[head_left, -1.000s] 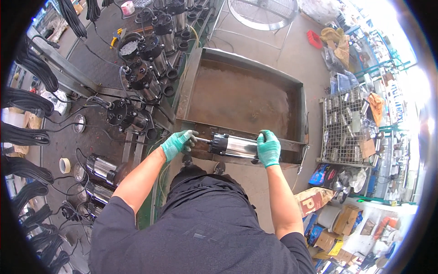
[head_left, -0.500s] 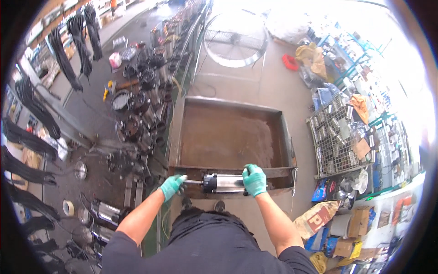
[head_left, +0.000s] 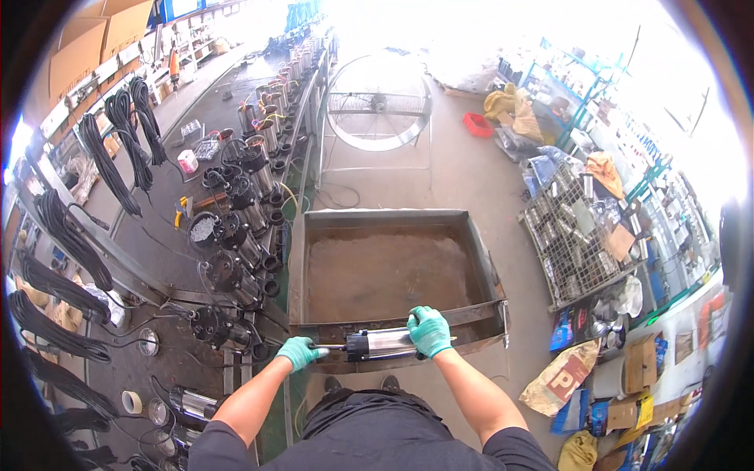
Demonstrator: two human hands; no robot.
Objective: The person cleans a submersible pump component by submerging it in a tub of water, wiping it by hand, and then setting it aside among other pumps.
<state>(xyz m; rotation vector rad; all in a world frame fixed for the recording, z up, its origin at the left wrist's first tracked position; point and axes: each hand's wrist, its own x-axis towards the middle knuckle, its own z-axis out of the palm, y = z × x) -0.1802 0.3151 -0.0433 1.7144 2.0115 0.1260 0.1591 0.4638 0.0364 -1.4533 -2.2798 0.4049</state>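
A cylindrical motor (head_left: 385,343) with a bright steel body, a black end and a thin metal shaft lies level across the front of a brown-bottomed metal tank (head_left: 301,267). My left hand (head_left: 297,352), in a green glove, is closed around the shaft's left end. My right hand (head_left: 430,333), gloved the same way, wraps over the right end of the steel body. Its palm hides that end of the motor. Whether the motor rests on the tank's front ledge or is held just above it, I cannot tell.
To the left, a dark workbench (head_left: 169,271) carries several motors, a tape roll (head_left: 132,403) and hanging black cable coils (head_left: 67,235). A large round fan (head_left: 378,102) stands beyond the tank. A wire-mesh crate (head_left: 577,235) and a paper sack (head_left: 559,379) are at right.
The view has tilted upward, so the tank, bench and hands appear lower in the picture. Both hands keep their hold on the motor.
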